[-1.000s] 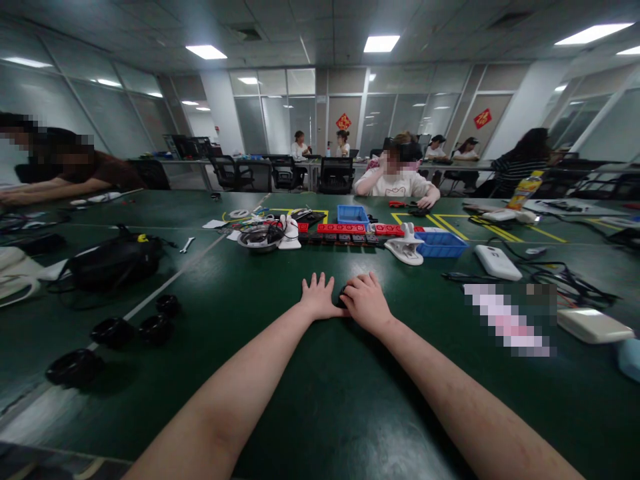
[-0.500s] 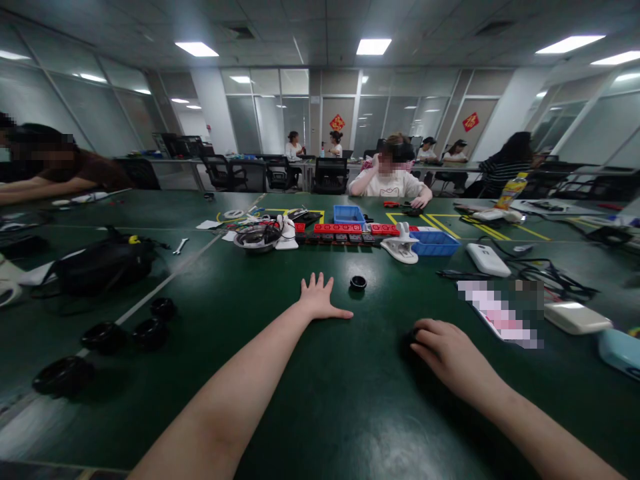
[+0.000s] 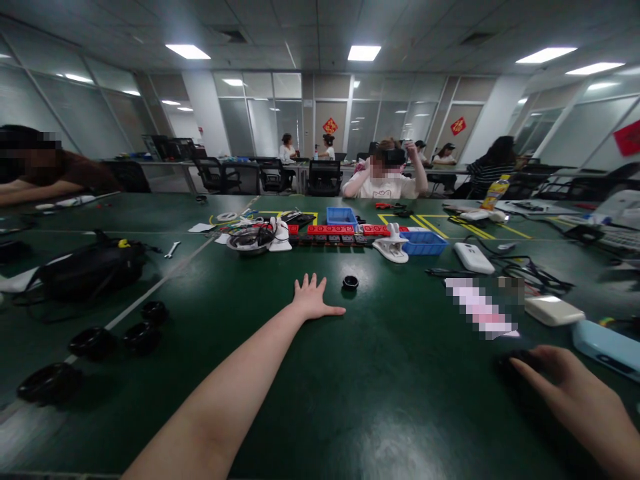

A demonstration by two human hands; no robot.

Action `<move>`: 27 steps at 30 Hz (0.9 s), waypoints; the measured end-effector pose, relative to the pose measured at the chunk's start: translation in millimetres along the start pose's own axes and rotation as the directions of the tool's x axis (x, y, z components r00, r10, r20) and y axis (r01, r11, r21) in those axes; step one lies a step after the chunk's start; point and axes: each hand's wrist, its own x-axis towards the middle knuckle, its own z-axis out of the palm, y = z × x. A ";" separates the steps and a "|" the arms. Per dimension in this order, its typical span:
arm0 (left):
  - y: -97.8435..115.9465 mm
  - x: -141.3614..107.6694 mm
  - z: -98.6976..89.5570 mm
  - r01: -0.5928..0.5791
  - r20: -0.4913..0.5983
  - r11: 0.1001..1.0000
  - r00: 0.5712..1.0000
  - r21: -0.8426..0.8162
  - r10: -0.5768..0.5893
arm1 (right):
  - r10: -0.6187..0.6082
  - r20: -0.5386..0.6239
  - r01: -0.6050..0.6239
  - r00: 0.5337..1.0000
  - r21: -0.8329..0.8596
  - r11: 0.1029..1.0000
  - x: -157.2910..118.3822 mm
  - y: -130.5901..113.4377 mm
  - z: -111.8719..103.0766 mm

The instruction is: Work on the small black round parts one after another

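My left hand [image 3: 312, 299] lies flat on the green table [image 3: 360, 380], fingers spread, holding nothing. Just to the right of its fingertips sits a small black cup-shaped part [image 3: 351, 283]. My right hand [image 3: 573, 387] is at the right side, its fingers closed around a dark, rounded black part [image 3: 510, 363]. That part is blurred and half covered by the fingers, so its exact shape is hard to make out. Over at the left, several similar black cup-shaped parts [image 3: 93, 342] stand in a loose group.
A red and black power strip [image 3: 340, 233] runs across the table between white clamp stands [image 3: 393, 245], with blue trays [image 3: 424, 243] near it. A phone [image 3: 480, 307], a cream case [image 3: 554, 311] and a light blue case [image 3: 607, 347] lie right. A black bag [image 3: 95, 267] rests left; a person sits opposite.
My right hand has moved to the right and nearer to me, carrying the black part. My left hand stays in place. The person opposite has raised a hand to the head.
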 end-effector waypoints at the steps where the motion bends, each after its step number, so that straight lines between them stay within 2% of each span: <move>1: 0.1 -0.6 -0.3 -0.001 0.001 1.000 1.000 0.000 0.001 | 0.060 0.012 -0.059 0.998 -0.030 0.998 4.4 2.9 2.6; 3: 0.2 -2.0 -1.3 -0.004 0.003 1.000 1.000 -0.004 0.004 | 0.134 0.045 -0.129 0.990 -0.109 0.986 12.6 7.8 7.0; 7: -0.4 -3.7 -2.4 -0.010 -0.004 1.000 1.000 -0.029 0.010 | 0.077 0.036 -0.071 0.996 -0.133 0.989 17.7 0.7 6.1; 9: -1.3 -3.1 -1.7 -0.010 -0.011 0.999 1.000 -0.043 0.009 | 0.054 -0.017 -0.056 0.998 -0.155 0.986 14.1 -21.1 3.3; 12: -3.0 -0.9 0.2 -0.011 -0.014 0.998 1.000 -0.055 0.011 | 0.004 -0.194 -0.029 0.981 -0.127 0.991 9.3 -76.4 12.7; 14: -3.8 0.1 1.3 -0.011 -0.014 0.998 1.000 -0.058 0.010 | -0.038 -0.120 0.045 0.992 0.058 0.997 12.2 -118.3 36.7; 15: -4.0 0.2 1.6 -0.009 -0.018 0.998 1.000 -0.058 0.008 | -0.099 0.005 0.096 0.995 0.161 0.982 16.4 -137.7 54.2; 16: -4.0 -0.1 1.7 -0.008 -0.026 0.998 1.000 -0.059 0.006 | -0.174 0.103 0.146 0.979 0.231 0.962 22.4 -154.9 74.5; 17: -3.8 -0.6 1.7 -0.007 -0.035 0.998 0.999 -0.060 0.005 | -0.236 0.190 0.183 0.953 0.258 0.949 29.8 -169.7 96.4; 19: -3.2 -1.9 1.4 -0.007 -0.048 0.998 0.999 -0.063 0.004 | -0.286 0.240 0.250 0.928 0.172 0.953 47.0 -191.3 140.5; 21: -2.6 -2.7 1.2 -0.009 -0.058 0.998 0.998 -0.062 0.005 | -0.316 0.240 0.311 0.918 0.059 0.948 62.5 -203.5 178.1; 23: -2.5 -2.4 1.6 -0.011 -0.072 0.998 0.997 -0.059 0.007 | -0.301 0.266 0.316 0.916 -0.014 0.949 72.0 -209.0 205.2; 27: -3.5 1.6 4.3 0.000 -0.093 0.998 0.996 -0.057 -0.005 | -0.307 0.342 0.329 0.888 -0.006 0.944 71.5 -209.2 231.6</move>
